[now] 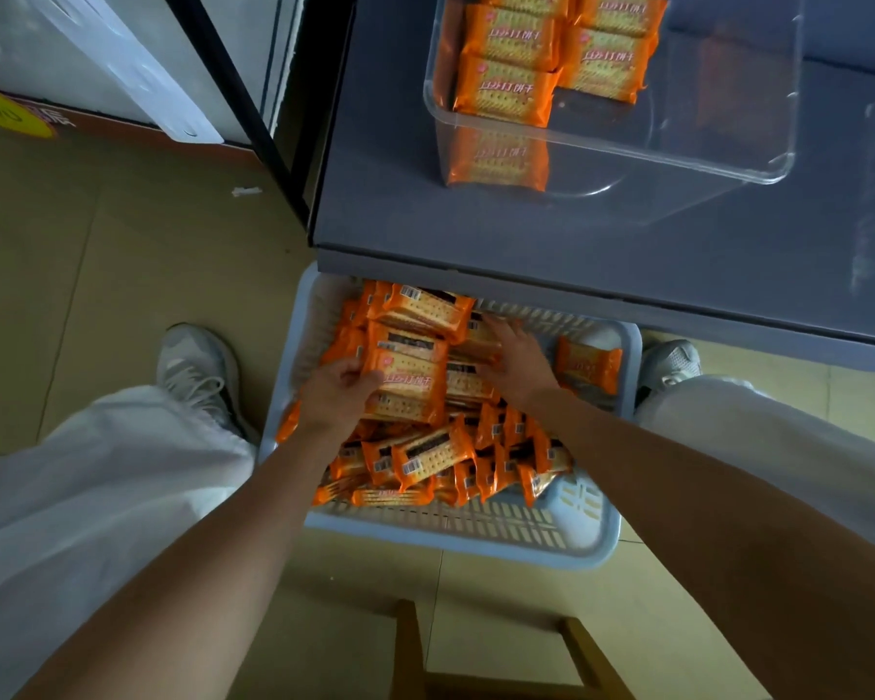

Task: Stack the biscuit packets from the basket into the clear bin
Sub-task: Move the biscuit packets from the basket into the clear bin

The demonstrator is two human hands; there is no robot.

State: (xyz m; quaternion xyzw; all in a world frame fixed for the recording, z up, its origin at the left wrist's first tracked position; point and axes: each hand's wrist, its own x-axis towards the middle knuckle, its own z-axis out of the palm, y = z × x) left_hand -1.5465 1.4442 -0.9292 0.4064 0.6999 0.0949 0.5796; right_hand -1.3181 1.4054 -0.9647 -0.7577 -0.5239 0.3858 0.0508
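tan floor tiles [97, 275] spread to the left of the left hand [337, 391]. beyond the right hand [519, 363] a dull grey table top [526, 234] fills the far side. up and left of the left hand a black frame post [233, 93] slants beside a pale wall panel [137, 68]; a small white scrap [246, 191] lies on the tiles, a yellow floor sticker [1, 111] farther left. nearer than the hands stands a wooden frame [407, 649]. light is soft and even.

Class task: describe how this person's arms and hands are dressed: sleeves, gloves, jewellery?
The left hand and right hand are bare: no gloves, rings or watch show. Neither left forearm nor right forearm shows a sleeve within the picture.
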